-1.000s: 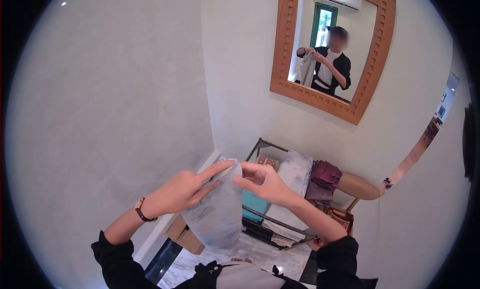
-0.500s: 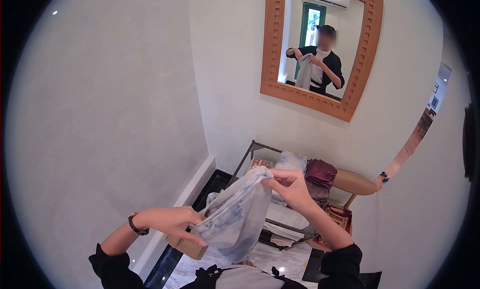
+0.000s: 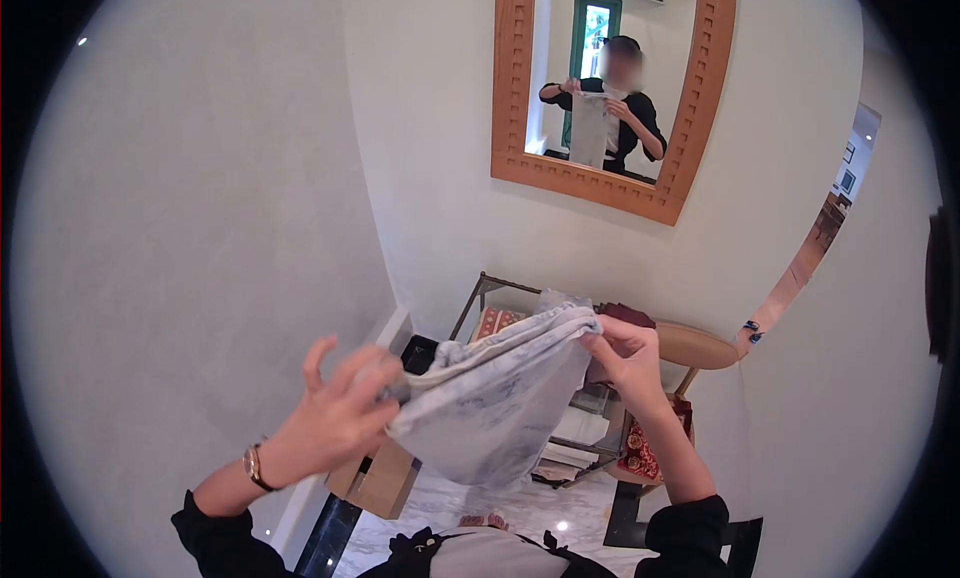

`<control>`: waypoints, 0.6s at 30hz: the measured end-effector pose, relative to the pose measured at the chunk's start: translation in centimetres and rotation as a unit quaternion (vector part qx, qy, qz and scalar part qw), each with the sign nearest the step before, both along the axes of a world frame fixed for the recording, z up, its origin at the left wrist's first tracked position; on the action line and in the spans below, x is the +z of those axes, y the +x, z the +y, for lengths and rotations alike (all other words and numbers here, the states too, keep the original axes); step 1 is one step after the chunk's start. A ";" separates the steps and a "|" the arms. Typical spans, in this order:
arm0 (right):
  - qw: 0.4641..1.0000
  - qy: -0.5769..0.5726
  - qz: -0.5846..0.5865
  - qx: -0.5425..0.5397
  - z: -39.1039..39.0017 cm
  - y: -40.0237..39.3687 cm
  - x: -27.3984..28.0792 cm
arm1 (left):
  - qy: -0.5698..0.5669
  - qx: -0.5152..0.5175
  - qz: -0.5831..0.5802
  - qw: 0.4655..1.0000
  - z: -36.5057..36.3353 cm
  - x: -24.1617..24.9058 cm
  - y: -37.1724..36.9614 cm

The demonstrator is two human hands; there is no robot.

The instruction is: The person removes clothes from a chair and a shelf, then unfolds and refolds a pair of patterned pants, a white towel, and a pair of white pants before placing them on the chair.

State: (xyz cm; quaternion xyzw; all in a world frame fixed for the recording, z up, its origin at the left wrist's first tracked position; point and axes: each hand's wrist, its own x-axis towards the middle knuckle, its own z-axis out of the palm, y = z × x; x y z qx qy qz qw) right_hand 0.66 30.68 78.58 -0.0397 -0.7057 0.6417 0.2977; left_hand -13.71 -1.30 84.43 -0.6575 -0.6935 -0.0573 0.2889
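Observation:
A white cloth with a blue-grey pattern hangs stretched between my two hands, its gathered upper edge running along the top. My right hand pinches one end of that edge between thumb and fingers. At the other end, my left hand has the cloth between thumb and fingers; its index or outer finger sticks up, and the fingertips are a little blurred. The mirror reflects the same cloth hanging down from the two hands.
Behind the cloth stands a metal rack with folded fabrics, one of them maroon. A wooden chair with a red patterned cloth is to the right. A cardboard box sits on the marble floor, lower left.
My left hand has risen and its fingers have lifted, and my right hand has moved right, so the cloth is spread wider with its upper edge straighter. The view has shifted slightly right.

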 end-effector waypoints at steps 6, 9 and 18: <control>0.998 0.042 0.038 -0.035 0.0 1.2 1.1 | -0.074 0.026 -0.244 0.967 0.4 1.4 -3.0; 0.999 0.033 0.025 -0.025 0.0 1.1 1.1 | -0.052 -0.178 -0.473 0.861 0.8 2.8 -2.7; 1.000 0.007 0.023 0.010 -0.6 0.7 4.3 | -0.016 -0.233 -0.600 0.765 -1.3 5.3 -2.3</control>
